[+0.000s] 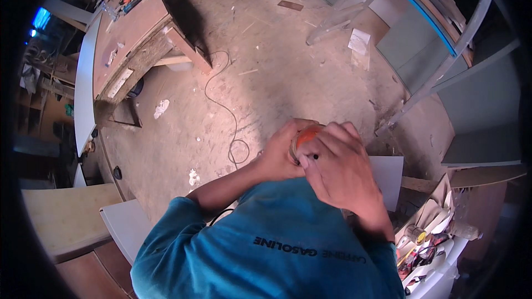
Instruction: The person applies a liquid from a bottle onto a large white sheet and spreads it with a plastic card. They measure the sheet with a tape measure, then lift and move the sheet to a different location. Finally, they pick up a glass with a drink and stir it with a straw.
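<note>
In front of my chest, my left hand [279,152] curls around the side of a round can-like container [294,147] with an orange top or contents. My right hand [344,169] bends over it from the right, fingers closed in a pinch. A small dark round end [316,156] shows between thumb and fingers; the rest of that thin thing is hidden by the hand. The right fingers cover much of the orange surface, so I cannot tell whether it is a lid or the inside.
A long wooden workbench [130,27] with tools stands at the left. A thin black cable [235,116] loops over the concrete floor. At the right are a metal ladder [443,72] and grey-green panels [487,116]. A white holder [443,271] of tools and bottles sits lower right.
</note>
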Demonstrator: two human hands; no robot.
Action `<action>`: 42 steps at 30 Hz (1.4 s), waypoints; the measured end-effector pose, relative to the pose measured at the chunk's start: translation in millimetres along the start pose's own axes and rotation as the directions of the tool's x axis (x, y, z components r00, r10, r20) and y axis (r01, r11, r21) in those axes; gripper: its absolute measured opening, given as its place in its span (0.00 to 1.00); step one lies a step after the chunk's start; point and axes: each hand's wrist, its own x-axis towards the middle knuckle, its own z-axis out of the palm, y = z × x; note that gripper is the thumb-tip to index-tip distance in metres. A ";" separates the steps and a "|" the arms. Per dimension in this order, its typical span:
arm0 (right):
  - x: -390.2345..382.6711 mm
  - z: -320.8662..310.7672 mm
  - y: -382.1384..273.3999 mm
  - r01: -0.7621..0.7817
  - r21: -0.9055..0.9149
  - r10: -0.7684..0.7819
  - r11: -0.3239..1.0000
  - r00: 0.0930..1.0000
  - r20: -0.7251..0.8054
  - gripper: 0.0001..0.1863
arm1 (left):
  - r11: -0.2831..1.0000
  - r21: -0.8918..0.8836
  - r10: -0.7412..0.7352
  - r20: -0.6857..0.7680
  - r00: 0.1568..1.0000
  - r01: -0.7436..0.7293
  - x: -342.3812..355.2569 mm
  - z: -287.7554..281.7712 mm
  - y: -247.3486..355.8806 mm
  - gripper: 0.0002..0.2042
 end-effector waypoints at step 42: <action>45.1 29.1 -18.6 -0.111 -0.078 0.105 0.991 0.992 -0.075 0.02 | 0.998 -0.057 -0.012 0.171 0.985 0.022 32.0 -66.1 -17.4 0.41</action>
